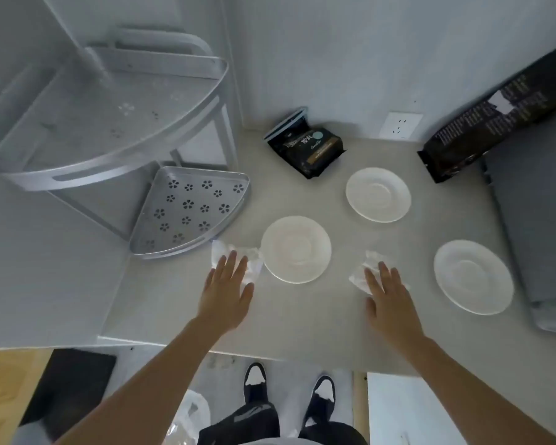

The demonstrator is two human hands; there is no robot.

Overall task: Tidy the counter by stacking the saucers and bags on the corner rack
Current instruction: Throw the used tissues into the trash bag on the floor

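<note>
Hands out flat over the pale grey bench (302,322), and what a spread we have; the left hand (227,292) lies palm down with fingers splayed, gripping nothing, its fingertips resting on a crumpled white paper napkin (220,250); the right hand (390,303) is spread wide the same way, nothing clasped, covering a second crumpled white napkin (361,277); between the two hands sits a round white ceramic saucer (296,249), the first napkin touching its left rim; a second white saucer (378,194) lies farther back, and a third white saucer (473,277) lies to the right, near a grey slab-like object (536,226) whose nature I cannot tell; all three saucers lie apart from one another, none on the rack; at the back a small black foil bag (305,147) with a light label lies against the white wall (350,59), near a white wall socket (400,125); a larger black printed bag (491,120) leans at the right; in the left corner stands the silver metal corner rack (109,117), its lower tray (187,207) punched with flower-shaped holes; below the bench edge, black-and-white shoes (256,379) on the floor.
</note>
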